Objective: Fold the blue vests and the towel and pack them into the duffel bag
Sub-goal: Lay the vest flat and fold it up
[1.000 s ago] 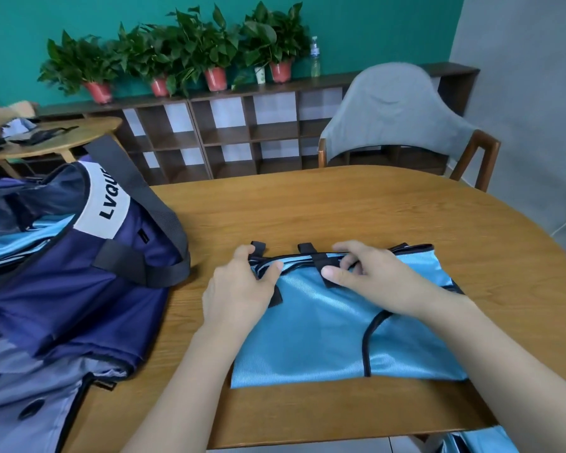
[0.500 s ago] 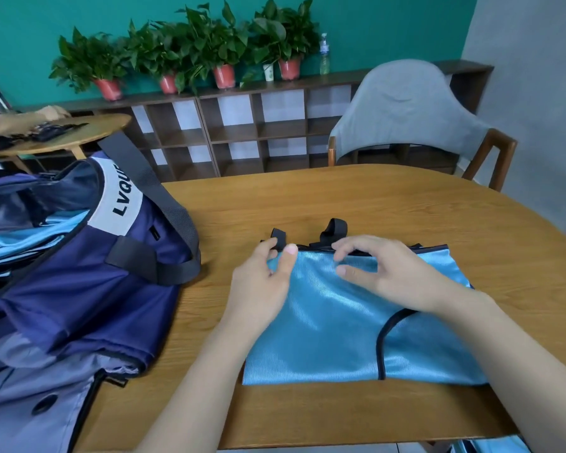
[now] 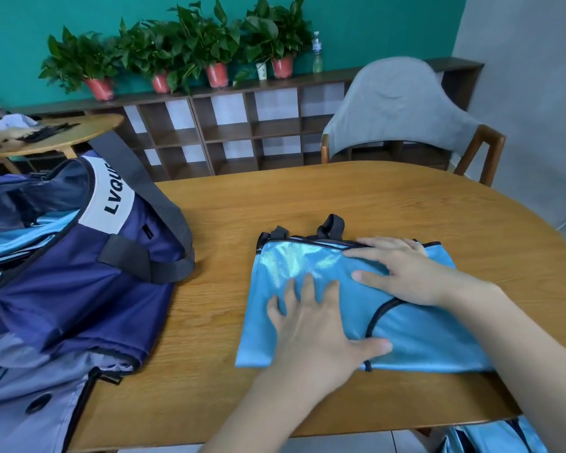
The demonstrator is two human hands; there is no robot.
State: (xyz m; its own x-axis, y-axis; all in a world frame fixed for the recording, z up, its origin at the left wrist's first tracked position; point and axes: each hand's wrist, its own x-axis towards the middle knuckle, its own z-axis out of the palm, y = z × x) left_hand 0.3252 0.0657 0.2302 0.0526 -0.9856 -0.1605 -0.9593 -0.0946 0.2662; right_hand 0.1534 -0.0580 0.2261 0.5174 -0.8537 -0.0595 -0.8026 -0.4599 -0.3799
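Now folded flat, blue vest shows black trim.

We are looking at an office lounge or meeting room: a teal wall is backing low wooden cubby shelves carrying potted plants, and a grey upholstered chair is standing at an oval wooden desk.
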